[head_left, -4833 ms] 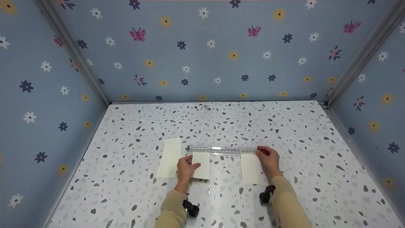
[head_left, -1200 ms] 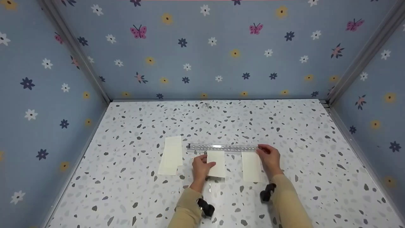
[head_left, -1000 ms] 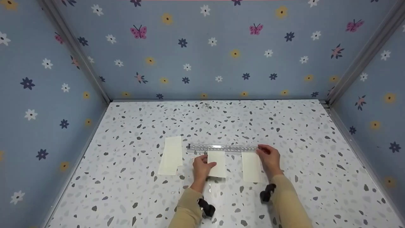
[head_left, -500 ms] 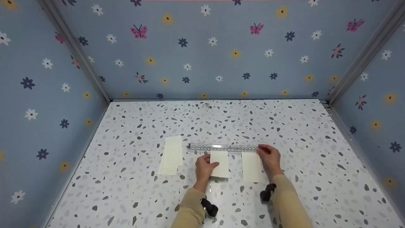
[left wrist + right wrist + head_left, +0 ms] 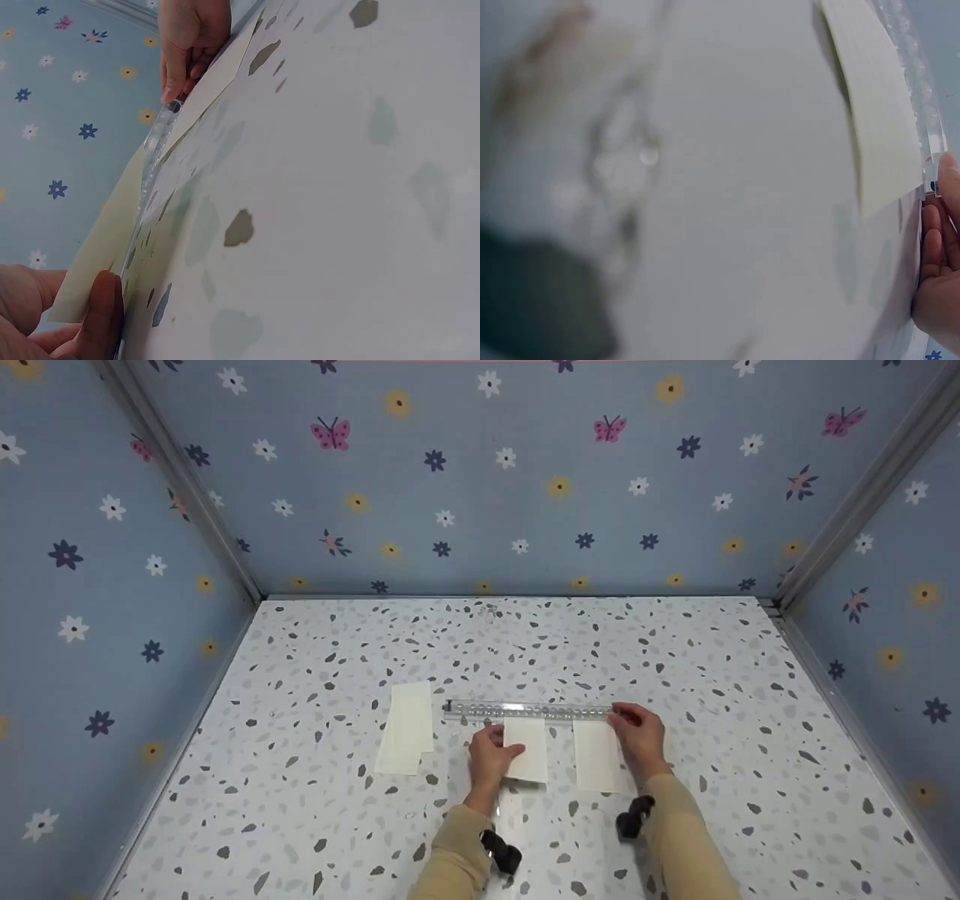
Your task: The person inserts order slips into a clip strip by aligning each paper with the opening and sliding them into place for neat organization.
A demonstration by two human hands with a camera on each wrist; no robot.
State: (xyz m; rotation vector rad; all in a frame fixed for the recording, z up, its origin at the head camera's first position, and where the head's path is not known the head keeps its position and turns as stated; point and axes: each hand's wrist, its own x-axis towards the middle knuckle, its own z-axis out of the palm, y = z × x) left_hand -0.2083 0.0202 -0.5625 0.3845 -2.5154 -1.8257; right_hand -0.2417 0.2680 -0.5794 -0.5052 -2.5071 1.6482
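- Left hand (image 5: 489, 757) and right hand (image 5: 640, 733) are held apart: the middle paper (image 5: 531, 751) is pinched by the former, the right end of the clear strip (image 5: 525, 710) by the latter.
- Along the clear strip's near side, the middle paper and the rightmost paper (image 5: 596, 759) are set — the latter seemingly already placed.
- Overlapping sheets (image 5: 409, 727) are laid at left on the table (image 5: 315, 795) — apparently not yet brought to the clear strip.

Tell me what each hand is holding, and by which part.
Left hand: the middle paper slip, by its left edge. Right hand: the clear plastic strip, by its right end.
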